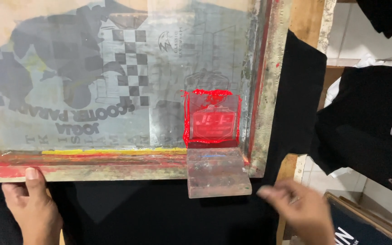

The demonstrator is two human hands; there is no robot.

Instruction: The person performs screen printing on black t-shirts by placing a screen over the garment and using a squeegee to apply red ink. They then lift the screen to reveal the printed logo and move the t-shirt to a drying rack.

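A wooden-framed printing screen point(114, 165) lies over a black garment point(159, 213). Grey stencil shapes cover its mesh, and a small badge-shaped patch ringed with red ink point(212, 120) sits near its right corner. A wooden squeegee block point(218, 172) rests on the near frame rail below that patch. My left hand point(32, 204) presses the near rail at the lower left, thumb on the wood. My right hand point(298, 208) is blurred, fingers apart and holding nothing, just right of the squeegee and not touching it.
More black shirts point(373, 122) with small red badges hang at the right. A wooden board edge point(289, 168) shows beside the screen, a white tiled surface point(364, 41) lies behind, and a framed dark panel point(364, 227) sits at the lower right.
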